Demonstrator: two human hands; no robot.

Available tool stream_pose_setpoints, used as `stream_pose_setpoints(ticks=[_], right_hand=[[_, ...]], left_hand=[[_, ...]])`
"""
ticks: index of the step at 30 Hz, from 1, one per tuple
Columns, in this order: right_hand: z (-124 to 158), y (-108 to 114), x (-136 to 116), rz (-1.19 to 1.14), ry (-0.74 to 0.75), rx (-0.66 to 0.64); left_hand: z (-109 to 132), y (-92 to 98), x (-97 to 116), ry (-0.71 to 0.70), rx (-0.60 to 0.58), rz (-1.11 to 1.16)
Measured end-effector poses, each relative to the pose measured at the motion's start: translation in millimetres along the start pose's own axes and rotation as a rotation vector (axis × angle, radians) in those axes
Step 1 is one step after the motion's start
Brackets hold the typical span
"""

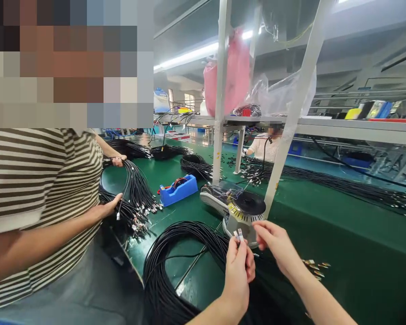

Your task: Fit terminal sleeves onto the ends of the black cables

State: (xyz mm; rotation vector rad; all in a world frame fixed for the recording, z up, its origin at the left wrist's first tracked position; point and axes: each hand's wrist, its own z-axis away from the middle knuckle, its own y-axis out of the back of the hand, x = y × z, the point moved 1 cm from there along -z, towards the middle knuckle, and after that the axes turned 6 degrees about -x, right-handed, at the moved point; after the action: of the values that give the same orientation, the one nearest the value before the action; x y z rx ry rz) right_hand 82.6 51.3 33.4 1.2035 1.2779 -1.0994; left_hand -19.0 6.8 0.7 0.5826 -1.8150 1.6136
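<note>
My left hand (pixel 238 271) is closed on cable ends, with small silvery-white connectors (pixel 239 234) sticking up past the thumb and forefinger. Just to its right, my right hand (pixel 274 246) has its thumb and fingers pinched together; whatever may be between them does not show. Beyond both hands stands a white machine with a round black top (pixel 248 203), its rim marked by yellow and dark slots. A big coil of black cables (pixel 152 275) lies on the green table left of my left hand, and more cable ends (pixel 314 269) fan out right of my right wrist.
At left a co-worker in a striped shirt (pixel 71 180) holds a bundle of black cables (pixel 135 185). A blue tape dispenser (pixel 179 190) sits on the table (pixel 341 234). White posts (pixel 279 153) carry a shelf (pixel 358 128). Another person (pixel 265 146) sits across, behind long cable bundles (pixel 328 178).
</note>
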Motion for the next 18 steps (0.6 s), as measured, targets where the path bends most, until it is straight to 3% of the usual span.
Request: stream_pose_setpoints(ticks=[5,13,18], right_hand=[[-29.9,-37.1,14.8,-0.170,-0.086,0.014],[-36.7,-49.9,18.9,-0.378,-0.080,0.048],[-18.3,-52.3,10.4,-0.374,-0.036,0.019]], left_hand=[[-2.5,1.3,7.2,-0.048,0.041,0.116],[0.6,-0.7,16.0,-0.016,0.041,0.075],[0.1,0.8,16.4,-0.022,0.058,0.107]])
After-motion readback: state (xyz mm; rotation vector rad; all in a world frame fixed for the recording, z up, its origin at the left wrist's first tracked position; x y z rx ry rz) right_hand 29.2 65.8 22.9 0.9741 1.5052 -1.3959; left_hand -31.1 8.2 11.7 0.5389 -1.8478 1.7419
